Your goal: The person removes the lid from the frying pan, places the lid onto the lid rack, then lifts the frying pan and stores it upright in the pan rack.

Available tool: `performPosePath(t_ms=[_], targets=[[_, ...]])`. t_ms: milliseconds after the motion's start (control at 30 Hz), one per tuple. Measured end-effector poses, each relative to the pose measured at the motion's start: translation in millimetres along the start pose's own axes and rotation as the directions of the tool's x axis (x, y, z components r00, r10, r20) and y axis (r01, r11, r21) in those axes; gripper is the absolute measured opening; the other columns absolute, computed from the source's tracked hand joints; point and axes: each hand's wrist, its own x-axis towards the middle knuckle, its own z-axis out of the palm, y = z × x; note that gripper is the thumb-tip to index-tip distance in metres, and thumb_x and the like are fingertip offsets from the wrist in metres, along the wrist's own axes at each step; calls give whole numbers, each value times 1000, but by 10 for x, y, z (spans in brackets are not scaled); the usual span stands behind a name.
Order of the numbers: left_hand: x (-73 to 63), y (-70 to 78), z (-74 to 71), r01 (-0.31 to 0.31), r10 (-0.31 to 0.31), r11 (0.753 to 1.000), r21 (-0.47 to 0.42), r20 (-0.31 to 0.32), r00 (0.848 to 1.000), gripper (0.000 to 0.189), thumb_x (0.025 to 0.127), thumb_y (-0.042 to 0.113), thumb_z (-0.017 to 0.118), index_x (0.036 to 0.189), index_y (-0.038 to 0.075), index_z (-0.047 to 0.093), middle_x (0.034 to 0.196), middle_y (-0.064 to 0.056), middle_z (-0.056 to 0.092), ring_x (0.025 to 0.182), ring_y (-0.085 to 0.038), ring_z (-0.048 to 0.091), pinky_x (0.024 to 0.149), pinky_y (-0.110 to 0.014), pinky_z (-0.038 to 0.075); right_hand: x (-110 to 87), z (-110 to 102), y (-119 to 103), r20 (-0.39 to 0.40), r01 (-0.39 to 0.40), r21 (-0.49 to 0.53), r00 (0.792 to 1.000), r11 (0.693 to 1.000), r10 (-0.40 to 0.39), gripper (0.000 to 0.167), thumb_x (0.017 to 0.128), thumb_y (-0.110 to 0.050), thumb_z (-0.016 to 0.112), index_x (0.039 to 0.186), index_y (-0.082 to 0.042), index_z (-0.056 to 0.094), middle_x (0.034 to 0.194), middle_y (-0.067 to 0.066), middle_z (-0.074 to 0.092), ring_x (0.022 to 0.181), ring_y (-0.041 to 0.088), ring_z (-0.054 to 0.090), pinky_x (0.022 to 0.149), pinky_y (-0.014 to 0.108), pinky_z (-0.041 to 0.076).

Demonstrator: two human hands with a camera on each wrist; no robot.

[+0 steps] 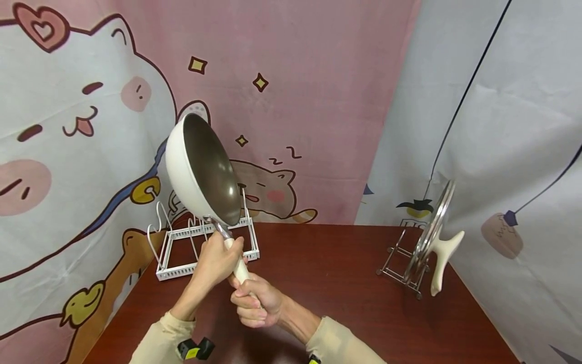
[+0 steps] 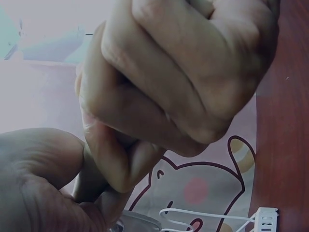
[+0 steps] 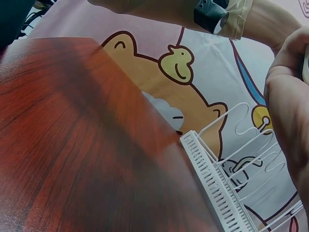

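A deep frying pan (image 1: 182, 172), white outside and grey-brown inside, is held up with its bowl tilted sideways, opening towards the right. Its cream handle (image 1: 241, 270) slants down towards the person. My left hand (image 1: 217, 259) grips that handle near the metal neck, with the thumb along its upper side. Below it, my right hand (image 1: 260, 303) wraps its fingers around the handle's lower end. In the left wrist view, the right hand (image 2: 188, 72) is above the left hand (image 2: 43, 183), hiding most of the handle. Behind and beneath the pan stands a white wire rack (image 1: 179, 273), partly covered by it.
On the right, a metal wire stand (image 1: 395, 273) holds a lid (image 1: 429, 235) upright, with a cream handle (image 1: 443, 258). Both racks stand on a dark red-brown table (image 1: 318, 283). Printed cloth (image 1: 309, 101) hangs behind the table and along both sides.
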Motion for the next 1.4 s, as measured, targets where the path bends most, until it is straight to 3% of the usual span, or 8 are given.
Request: performPosePath(t_ms=[267, 500, 667, 1033, 1400], targets=[[13, -45, 31, 0, 0, 1000, 7, 3, 1000, 14, 106, 21, 68, 104, 8, 63, 72, -3, 80, 58, -12, 74, 57, -30, 59, -3, -14, 44, -3, 12, 19, 1000, 1000, -12, 32, 100, -2, 23, 105, -27, 44, 57, -20, 38, 42, -9, 47, 34, 18, 29], [34, -81, 54, 11, -11, 1000, 0, 32, 999, 14, 107, 21, 67, 106, 7, 64, 71, -2, 80, 52, -14, 70, 50, -35, 59, -6, -24, 76, -10, 17, 43, 1000, 999, -17, 37, 101, -2, 21, 107, -28, 45, 57, -19, 38, 42, -9, 47, 34, 17, 29], [44, -112, 69, 22, -23, 1000, 17, 35, 999, 15, 107, 23, 67, 107, 8, 64, 71, -2, 80, 58, -13, 72, 56, -30, 58, -13, -27, 98, -23, 15, 57, 1000, 998, -14, 36, 101, -2, 21, 107, -28, 45, 57, -19, 39, 42, -9, 47, 34, 16, 29], [70, -179, 112, 49, -48, 999, -4, 54, 997, 16, 106, 23, 66, 104, 7, 63, 71, -4, 80, 50, -14, 71, 45, -39, 58, -36, -53, 122, -22, 13, 93, 1000, 996, -11, 38, 104, -3, 20, 108, -29, 48, 57, -19, 40, 42, -9, 49, 35, 15, 30], [82, -192, 147, 52, -54, 997, 51, 43, 998, 20, 106, 27, 70, 102, 8, 66, 69, -1, 79, 59, -14, 75, 60, -30, 58, -60, -89, 139, -11, 15, 149, 1000, 989, -14, 41, 104, -5, 17, 107, -30, 49, 57, -20, 42, 42, -9, 50, 36, 18, 21]])
